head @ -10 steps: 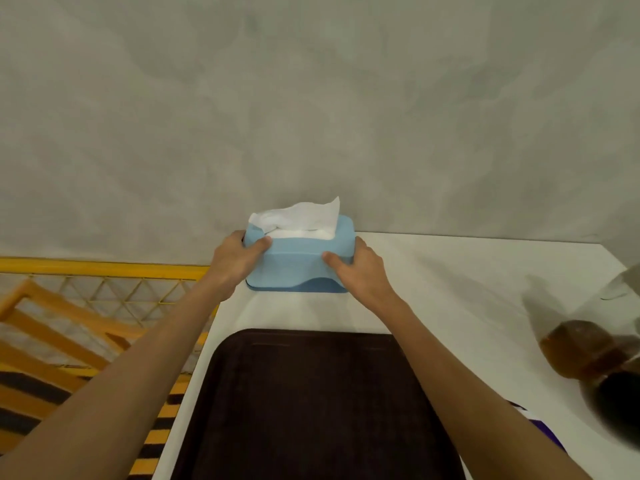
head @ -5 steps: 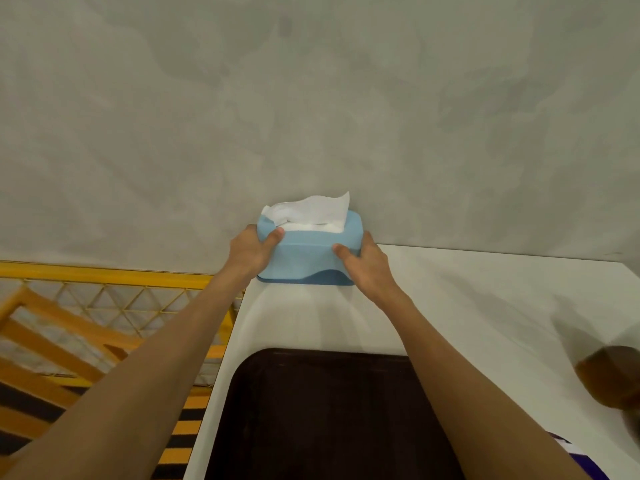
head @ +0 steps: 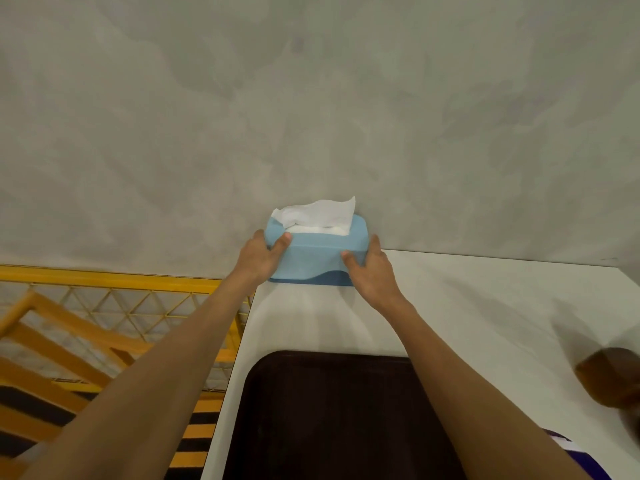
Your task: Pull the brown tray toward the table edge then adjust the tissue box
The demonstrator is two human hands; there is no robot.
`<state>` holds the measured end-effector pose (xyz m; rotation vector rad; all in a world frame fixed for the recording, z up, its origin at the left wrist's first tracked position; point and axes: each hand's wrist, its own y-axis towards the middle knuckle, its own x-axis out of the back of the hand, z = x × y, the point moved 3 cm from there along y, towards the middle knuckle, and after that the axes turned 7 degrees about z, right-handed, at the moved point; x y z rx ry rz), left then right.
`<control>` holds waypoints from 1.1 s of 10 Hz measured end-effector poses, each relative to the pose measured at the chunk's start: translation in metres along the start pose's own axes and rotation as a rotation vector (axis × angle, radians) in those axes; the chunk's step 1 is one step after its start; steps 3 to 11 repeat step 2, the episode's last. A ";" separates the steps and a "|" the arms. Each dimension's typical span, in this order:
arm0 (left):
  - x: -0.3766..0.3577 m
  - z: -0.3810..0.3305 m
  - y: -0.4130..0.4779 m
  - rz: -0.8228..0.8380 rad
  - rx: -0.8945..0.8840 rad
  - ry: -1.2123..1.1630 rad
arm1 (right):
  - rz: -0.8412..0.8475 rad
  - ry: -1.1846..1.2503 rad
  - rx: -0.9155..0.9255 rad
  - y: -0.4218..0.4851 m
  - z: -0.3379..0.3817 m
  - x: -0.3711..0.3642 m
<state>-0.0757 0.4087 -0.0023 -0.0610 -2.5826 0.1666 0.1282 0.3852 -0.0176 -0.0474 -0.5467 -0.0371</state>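
Tissue box, pale blue with a white tissue sticking up, sits at the far left corner of the white table, against the grey wall. I have my left hand clasping its left end and my right hand its right end. Brown tray lies near me, apart from the box. A blurred brown object at right, possibly a bottle.
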 end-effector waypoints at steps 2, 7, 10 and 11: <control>0.007 -0.010 -0.049 -0.041 -0.007 0.036 | -0.039 -0.070 0.021 -0.044 0.016 0.010; 0.007 -0.010 -0.049 -0.041 -0.007 0.036 | -0.039 -0.070 0.021 -0.044 0.016 0.010; 0.007 -0.010 -0.049 -0.041 -0.007 0.036 | -0.039 -0.070 0.021 -0.044 0.016 0.010; 0.007 -0.010 -0.049 -0.041 -0.007 0.036 | -0.039 -0.070 0.021 -0.044 0.016 0.010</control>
